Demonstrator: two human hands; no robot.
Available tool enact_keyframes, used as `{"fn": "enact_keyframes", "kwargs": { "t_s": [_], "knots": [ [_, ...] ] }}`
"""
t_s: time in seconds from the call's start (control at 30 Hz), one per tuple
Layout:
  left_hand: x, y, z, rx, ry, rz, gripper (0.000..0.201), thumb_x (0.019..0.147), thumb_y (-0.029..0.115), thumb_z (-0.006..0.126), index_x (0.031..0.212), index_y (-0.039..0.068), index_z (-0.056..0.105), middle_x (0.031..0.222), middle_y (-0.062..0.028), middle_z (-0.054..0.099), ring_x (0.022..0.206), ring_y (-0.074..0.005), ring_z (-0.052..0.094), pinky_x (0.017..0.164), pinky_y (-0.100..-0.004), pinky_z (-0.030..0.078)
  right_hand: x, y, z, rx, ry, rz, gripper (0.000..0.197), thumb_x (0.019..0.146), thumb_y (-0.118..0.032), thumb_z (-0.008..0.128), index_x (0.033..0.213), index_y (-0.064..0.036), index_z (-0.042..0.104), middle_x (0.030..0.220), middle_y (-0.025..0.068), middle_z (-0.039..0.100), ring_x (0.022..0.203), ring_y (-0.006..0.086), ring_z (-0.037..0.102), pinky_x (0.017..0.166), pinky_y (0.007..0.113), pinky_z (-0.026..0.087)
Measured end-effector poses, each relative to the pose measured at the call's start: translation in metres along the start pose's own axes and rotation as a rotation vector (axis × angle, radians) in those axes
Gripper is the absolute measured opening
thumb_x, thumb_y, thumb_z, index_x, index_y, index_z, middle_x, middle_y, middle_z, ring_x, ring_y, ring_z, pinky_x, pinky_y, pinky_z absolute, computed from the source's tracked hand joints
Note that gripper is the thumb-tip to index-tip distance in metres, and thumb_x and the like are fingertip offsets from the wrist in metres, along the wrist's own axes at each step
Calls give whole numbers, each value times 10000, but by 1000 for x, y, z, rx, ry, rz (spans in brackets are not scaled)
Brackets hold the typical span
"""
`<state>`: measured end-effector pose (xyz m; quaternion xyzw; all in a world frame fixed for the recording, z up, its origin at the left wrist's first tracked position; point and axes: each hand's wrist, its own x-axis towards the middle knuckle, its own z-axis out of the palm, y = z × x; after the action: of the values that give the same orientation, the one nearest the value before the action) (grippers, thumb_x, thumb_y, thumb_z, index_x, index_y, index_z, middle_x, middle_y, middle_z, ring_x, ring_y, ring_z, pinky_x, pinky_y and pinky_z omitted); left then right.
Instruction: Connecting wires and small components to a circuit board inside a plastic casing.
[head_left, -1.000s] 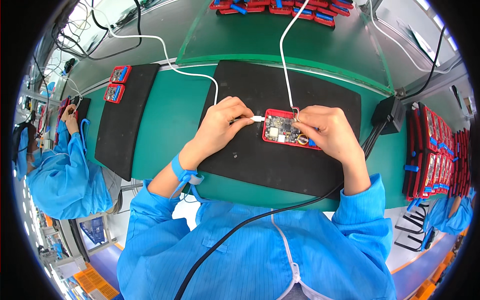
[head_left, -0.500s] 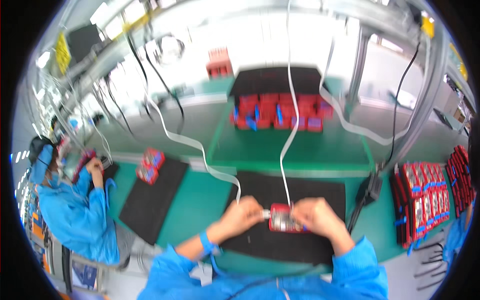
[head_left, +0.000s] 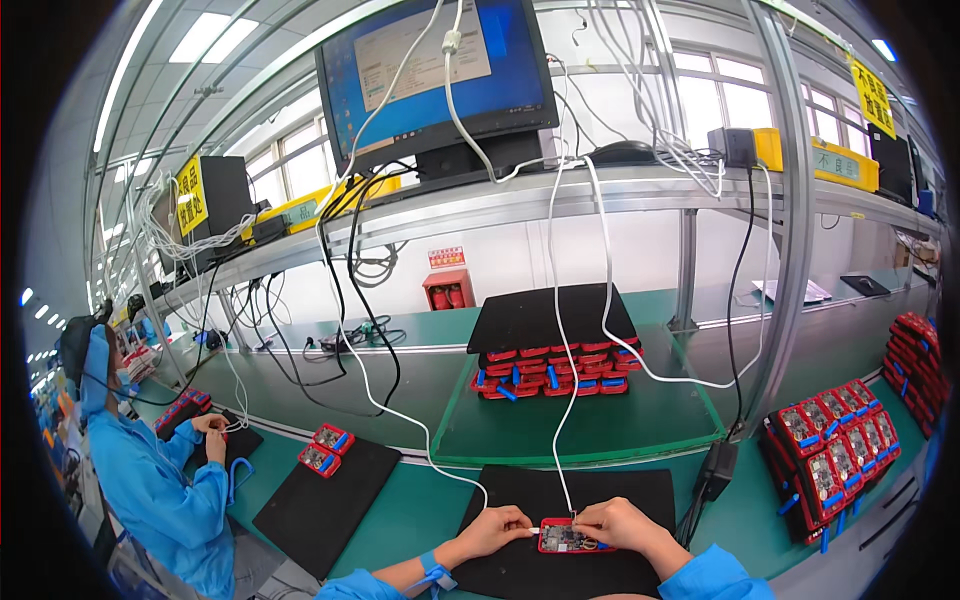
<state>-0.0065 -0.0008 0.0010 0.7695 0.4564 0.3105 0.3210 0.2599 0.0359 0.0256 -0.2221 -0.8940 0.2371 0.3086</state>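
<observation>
A small circuit board in a red frame (head_left: 562,540) lies on the black mat (head_left: 650,490) in front of me. My left hand (head_left: 492,530) is closed in a pinch on the white plug of a cable (head_left: 428,448), at the board's left edge. From above, a second white cable (head_left: 556,425) drops to the board's top edge. My right hand (head_left: 622,525) pinches at that cable's end and covers the board's upper right corner. How far either plug sits in the board cannot be seen.
Red-framed boards are stacked under a black mat (head_left: 560,315) ahead and in a tilted stack (head_left: 835,450) to the right. Two more lie on another mat (head_left: 330,500) at left. A monitor (head_left: 440,75) stands on the overhead shelf. A co-worker in blue (head_left: 150,490) sits at left.
My view has tilted upward, bringing in the monitor and shelf, so the board and hands appear lower. Both hands stay at the board with the two cables.
</observation>
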Motion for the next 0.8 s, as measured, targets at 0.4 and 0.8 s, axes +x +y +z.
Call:
{"fn": "enact_keyframes", "kwargs": {
  "t_s": [0.4, 0.8],
  "knots": [
    [-4, 3, 6, 77, -34, -17, 165, 873, 163, 661, 906, 2, 648, 893, -102, 601, 838, -257, 602, 730, -341, 495, -4, -5, -1, -8, -4, -9, 138, 815, -146, 683, 856, -16, 702, 762, 123, 662, 647, 309, 637, 595, 372, 515],
    [-2, -3, 5, 114, -14, 170, 141, 879, 144, 676, 935, 17, 655, 868, -64, 575, 730, -170, 582, 632, -281, 470, -1, -7, 1, -40, -21, -14, 137, 819, -144, 674, 857, -15, 703, 757, 127, 660, 662, 318, 639, 608, 383, 516]
  ]
}}
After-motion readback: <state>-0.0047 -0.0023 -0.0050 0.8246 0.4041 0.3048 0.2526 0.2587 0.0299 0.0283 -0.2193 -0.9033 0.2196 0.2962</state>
